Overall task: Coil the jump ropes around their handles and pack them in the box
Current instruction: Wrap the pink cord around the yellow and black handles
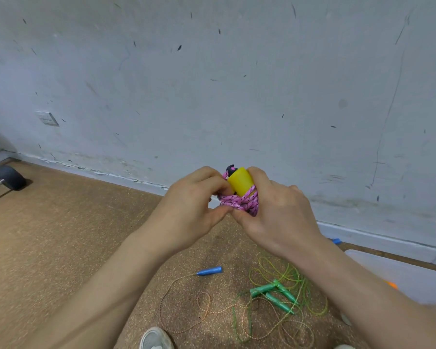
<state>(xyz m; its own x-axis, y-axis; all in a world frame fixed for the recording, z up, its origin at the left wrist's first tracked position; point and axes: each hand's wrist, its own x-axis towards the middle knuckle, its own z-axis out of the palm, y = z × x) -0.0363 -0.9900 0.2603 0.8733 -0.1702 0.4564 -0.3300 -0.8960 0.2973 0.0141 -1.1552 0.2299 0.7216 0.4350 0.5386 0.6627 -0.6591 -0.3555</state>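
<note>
Hands at frame centre: left hand (191, 205) and right hand (277, 212) both grasping pink rope (239, 201) coiled round yellow handle (241, 181), coil partly hidden by fingers. Lower right, on floor (61, 235): green ropes (275, 293), blue handle (209, 270). Translucent box (400, 275) cut off at right edge.

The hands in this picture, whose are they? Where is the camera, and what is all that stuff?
There is no machine here. The camera sits on a person's head and looks down, so you see their own arms. The left hand and right hand both have a grip on a pink speckled rope wound round a yellow plastic handle. Below, on the brown speckled floor, lie loose jump ropes: a thin orange-and-white cord with a blue cone-shaped handle, and a green cord with green handles. At the right edge is a pale see-through plastic box. The toe of a white shoe peeks in at the bottom.
</note>
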